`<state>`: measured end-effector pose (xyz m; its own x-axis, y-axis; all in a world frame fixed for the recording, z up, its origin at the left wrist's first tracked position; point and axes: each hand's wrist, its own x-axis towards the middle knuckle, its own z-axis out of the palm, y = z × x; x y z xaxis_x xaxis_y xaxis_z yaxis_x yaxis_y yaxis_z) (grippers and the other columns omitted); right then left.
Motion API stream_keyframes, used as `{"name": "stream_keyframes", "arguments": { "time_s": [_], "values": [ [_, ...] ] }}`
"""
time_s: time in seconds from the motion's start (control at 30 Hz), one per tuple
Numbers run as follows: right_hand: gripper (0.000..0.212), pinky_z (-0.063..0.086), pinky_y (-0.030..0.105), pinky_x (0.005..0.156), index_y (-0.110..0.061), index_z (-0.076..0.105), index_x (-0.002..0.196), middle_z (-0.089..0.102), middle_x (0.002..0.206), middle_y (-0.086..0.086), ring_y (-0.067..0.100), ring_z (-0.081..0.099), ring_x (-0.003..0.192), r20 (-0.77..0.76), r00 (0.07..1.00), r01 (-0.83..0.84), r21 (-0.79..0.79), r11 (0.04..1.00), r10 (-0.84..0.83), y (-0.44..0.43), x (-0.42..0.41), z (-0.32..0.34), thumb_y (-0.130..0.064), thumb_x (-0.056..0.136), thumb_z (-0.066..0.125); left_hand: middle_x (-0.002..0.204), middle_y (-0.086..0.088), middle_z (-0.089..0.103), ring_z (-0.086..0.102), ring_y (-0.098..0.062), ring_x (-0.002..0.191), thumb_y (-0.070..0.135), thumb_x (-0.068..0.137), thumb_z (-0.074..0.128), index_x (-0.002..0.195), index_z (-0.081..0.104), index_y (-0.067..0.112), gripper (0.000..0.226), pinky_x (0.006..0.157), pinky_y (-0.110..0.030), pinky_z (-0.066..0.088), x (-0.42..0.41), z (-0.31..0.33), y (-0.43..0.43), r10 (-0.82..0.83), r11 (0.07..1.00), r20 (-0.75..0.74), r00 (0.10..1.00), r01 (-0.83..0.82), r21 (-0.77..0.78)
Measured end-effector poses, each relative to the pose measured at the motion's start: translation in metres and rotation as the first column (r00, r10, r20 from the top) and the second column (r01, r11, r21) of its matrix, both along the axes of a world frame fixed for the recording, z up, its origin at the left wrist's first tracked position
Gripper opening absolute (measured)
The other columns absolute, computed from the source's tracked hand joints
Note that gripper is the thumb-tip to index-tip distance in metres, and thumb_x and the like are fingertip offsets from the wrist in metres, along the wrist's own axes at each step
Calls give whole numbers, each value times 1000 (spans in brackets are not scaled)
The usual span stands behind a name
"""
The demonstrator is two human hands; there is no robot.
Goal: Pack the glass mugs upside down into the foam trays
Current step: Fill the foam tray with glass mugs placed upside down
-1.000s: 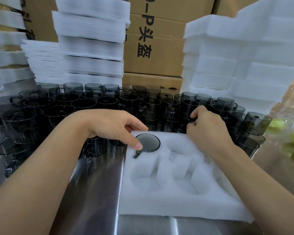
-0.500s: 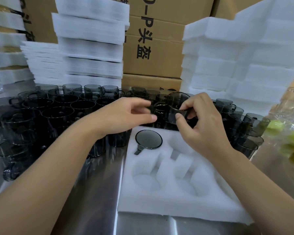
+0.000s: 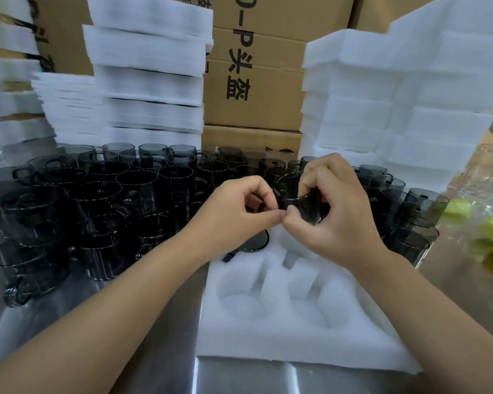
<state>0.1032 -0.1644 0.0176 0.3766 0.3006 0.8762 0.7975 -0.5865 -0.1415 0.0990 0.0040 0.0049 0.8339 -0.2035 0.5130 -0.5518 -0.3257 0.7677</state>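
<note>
A white foam tray [image 3: 296, 345] with round pockets lies on the steel table in front of me. One dark glass mug [image 3: 255, 243] sits upside down in its far-left pocket, partly hidden by my left hand. My right hand [image 3: 333, 214] grips another smoky glass mug [image 3: 296, 194] above the tray's far edge, thumb and fingers curled around its rim. My left hand [image 3: 234, 217] pinches the same mug from the left, fingertips meeting my right thumb. Several upright dark mugs [image 3: 103, 200] crowd the table behind and to the left.
Stacks of white foam trays [image 3: 148, 81] stand at the back left and another foam stack [image 3: 396, 109] at the back right. Cardboard boxes [image 3: 254, 81] rise between them. Clear plastic wrapping with yellow items [image 3: 484, 223] lies at the right edge.
My right hand lifted a mug out of the group behind the tray. My left hand left the packed mug, rose, and now pinches the lifted mug together with the right.
</note>
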Motion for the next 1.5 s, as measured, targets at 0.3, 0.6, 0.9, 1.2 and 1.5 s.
{"name": "stream_keyframes", "arguments": {
  "time_s": [0.3,0.6,0.9,1.2,1.5],
  "values": [
    [27,35,16,68,-11,49,74,42,113,-5,-3,41,79,-387,921,-45,7,999,45,-4,9,-6,-16,71,75,74,11,50,44,-5,63,15,72,75,67,51,32,30,60,-16,37,4,-11,-2,45,999,142,989,-44,-11],
    [68,40,14,65,-34,39,133,53,118,-19,3,49,70,-586,800,-62,140,988,133,-4,17,-8,-34,74,74,75,4,46,45,-18,63,3,78,69,63,46,23,34,57,-26,40,4,-12,-3,29,999,263,964,-21,-34],
    [47,49,24,72,-40,61,106,65,99,-14,2,57,78,-665,705,-71,280,957,247,-17,9,3,-31,60,66,103,12,52,55,-4,93,13,69,82,109,37,46,69,81,-24,49,4,-10,1,-28,992,36,999,23,125],
    [42,46,27,75,-38,65,97,66,93,-11,12,58,85,-758,582,-206,212,955,294,-29,3,-1,-27,57,57,111,16,59,55,4,103,7,83,62,125,39,45,61,96,-27,46,8,-15,5,-36,974,-103,994,58,217],
    [41,48,33,73,-46,58,93,64,95,-9,7,56,77,-818,554,-186,56,981,152,-26,5,-8,-51,52,58,106,15,67,60,2,105,17,90,59,112,56,41,32,100,-33,46,9,-15,3,-38,979,-173,984,71,192]
  ]
}}
